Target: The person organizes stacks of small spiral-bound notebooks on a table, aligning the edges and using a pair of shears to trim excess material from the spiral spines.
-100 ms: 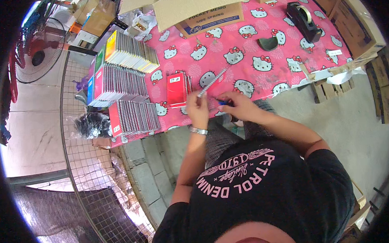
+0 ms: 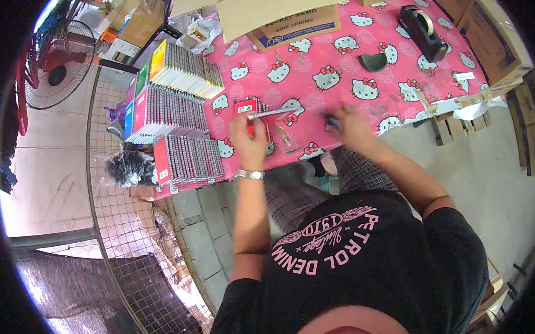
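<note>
My left hand (image 2: 248,138) is closed round a spiral notebook (image 2: 275,112), seen nearly edge-on with its wire coil showing. It hovers over a small stack of red spiral notebooks (image 2: 246,105) on the table and partly hides it. Off to the right, my right hand (image 2: 354,128) curls round a small blue object (image 2: 332,123). Motion blurs its fingers, so the object's kind does not show. Between the two hands lies bare pink patterned cloth.
Tall stacks of spiral notebooks (image 2: 190,158) line the table's left end. An open carton (image 2: 301,27) stands at the back, with a black tape dispenser (image 2: 425,35) and a dark green curved piece (image 2: 374,61) to its right. More cartons (image 2: 493,41) edge the right side. A fan (image 2: 61,68) stands far left.
My hands have moved apart. The left has carried the notebook leftward over the red stack, and the right has shifted right with the blue object.
</note>
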`<state>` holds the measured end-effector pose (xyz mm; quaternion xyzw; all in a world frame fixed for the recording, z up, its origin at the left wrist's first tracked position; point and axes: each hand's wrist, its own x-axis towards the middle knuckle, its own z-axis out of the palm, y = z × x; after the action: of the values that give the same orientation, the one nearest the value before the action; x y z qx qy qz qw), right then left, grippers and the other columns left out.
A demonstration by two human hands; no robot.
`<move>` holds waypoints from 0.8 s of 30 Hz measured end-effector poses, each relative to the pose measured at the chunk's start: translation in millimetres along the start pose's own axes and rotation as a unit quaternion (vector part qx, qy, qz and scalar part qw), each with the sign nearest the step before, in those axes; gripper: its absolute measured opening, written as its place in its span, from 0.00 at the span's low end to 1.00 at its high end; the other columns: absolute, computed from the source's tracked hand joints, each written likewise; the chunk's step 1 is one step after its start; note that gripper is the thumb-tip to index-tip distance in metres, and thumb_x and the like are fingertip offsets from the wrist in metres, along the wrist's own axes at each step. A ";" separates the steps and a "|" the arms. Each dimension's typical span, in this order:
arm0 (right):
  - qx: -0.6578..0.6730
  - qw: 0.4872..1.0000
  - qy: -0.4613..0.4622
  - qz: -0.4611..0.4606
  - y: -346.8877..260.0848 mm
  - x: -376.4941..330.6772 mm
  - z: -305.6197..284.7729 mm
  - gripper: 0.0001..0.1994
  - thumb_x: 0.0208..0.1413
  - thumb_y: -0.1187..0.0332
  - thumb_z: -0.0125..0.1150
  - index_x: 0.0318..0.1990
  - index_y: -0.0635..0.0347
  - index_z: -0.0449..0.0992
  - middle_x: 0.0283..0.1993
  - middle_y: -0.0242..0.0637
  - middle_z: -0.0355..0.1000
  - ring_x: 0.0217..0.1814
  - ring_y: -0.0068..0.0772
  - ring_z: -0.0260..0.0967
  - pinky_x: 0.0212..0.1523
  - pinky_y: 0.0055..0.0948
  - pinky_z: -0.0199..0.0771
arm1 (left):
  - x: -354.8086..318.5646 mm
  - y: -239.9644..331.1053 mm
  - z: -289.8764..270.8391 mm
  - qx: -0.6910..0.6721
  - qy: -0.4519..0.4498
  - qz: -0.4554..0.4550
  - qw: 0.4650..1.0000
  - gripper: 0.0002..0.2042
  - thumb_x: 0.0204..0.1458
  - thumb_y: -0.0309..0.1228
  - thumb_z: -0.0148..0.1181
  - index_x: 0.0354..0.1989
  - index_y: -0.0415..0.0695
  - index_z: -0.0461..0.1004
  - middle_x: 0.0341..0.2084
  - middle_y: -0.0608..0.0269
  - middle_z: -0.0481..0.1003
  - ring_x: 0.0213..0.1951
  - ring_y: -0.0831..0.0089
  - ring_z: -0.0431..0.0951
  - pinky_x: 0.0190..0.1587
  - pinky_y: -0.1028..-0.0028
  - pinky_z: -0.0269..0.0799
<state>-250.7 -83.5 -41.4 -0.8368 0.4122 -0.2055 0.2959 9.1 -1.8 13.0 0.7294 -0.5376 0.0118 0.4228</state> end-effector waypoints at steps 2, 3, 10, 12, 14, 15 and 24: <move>-0.103 0.992 0.068 0.012 24.3 14.5 -9.6 0.21 0.47 0.62 0.64 0.49 0.59 0.73 0.51 0.48 0.68 0.53 0.52 0.65 0.53 0.46 0.66 | 43.7 5.1 -20.6 0.151 -0.043 0.081 0.984 0.09 0.47 0.28 0.58 0.37 0.43 0.75 0.32 0.56 0.76 0.40 0.58 0.72 0.49 0.55 0.61; -0.131 0.986 0.103 0.007 33.5 28.0 -7.1 0.22 0.47 0.62 0.64 0.50 0.59 0.72 0.52 0.49 0.67 0.54 0.52 0.64 0.53 0.47 0.65 | 66.3 6.0 -19.7 0.203 -0.106 0.056 0.972 0.11 0.46 0.27 0.57 0.39 0.43 0.75 0.34 0.55 0.76 0.43 0.57 0.72 0.51 0.57 0.61; 0.223 0.974 -0.026 -0.014 -34.5 79.7 86.1 0.29 0.53 0.53 0.60 0.54 0.69 0.68 0.55 0.58 0.66 0.57 0.56 0.64 0.56 0.45 0.65 | 72.8 -137.4 7.5 0.099 -0.149 -0.085 0.980 0.30 0.47 0.31 0.59 0.61 0.37 0.61 0.59 0.48 0.65 0.61 0.58 0.64 0.61 0.65 0.59; 0.351 0.924 -0.118 0.096 -70.1 93.9 116.1 0.33 0.56 0.48 0.56 0.57 0.72 0.65 0.56 0.61 0.65 0.60 0.56 0.63 0.58 0.43 0.64 | 58.5 -169.7 0.7 -0.066 -0.054 -0.272 0.959 0.29 0.50 0.34 0.58 0.59 0.34 0.62 0.56 0.48 0.67 0.59 0.60 0.66 0.59 0.67 0.62; 0.466 0.857 -0.162 0.150 -87.4 106.2 138.9 0.37 0.57 0.46 0.54 0.60 0.73 0.61 0.59 0.64 0.62 0.61 0.57 0.62 0.60 0.43 0.62 | 43.0 -173.9 5.9 -0.280 -0.185 -0.471 0.815 0.26 0.52 0.38 0.55 0.56 0.34 0.65 0.50 0.49 0.72 0.53 0.61 0.72 0.55 0.69 0.67; 0.536 0.816 -0.163 0.142 -92.3 109.6 147.8 0.38 0.56 0.45 0.54 0.61 0.73 0.59 0.61 0.64 0.60 0.62 0.58 0.61 0.61 0.44 0.62 | 37.0 -166.8 12.2 -0.256 -0.193 -0.467 0.824 0.23 0.52 0.39 0.55 0.54 0.38 0.67 0.47 0.52 0.74 0.48 0.63 0.74 0.52 0.67 0.69; 0.485 0.833 -0.067 0.258 -86.4 71.2 120.7 0.34 0.52 0.64 0.61 0.64 0.67 0.53 0.57 0.50 0.65 0.58 0.44 0.65 0.58 0.38 0.66 | 26.4 -80.6 20.0 -0.399 -0.271 -0.506 0.715 0.20 0.46 0.29 0.60 0.49 0.37 0.67 0.40 0.52 0.76 0.38 0.62 0.79 0.42 0.59 0.77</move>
<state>-89.7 -60.1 -66.3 -0.4603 0.4400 -0.2390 0.7331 75.5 -29.7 -36.1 0.6279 -0.1340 -0.6179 0.4539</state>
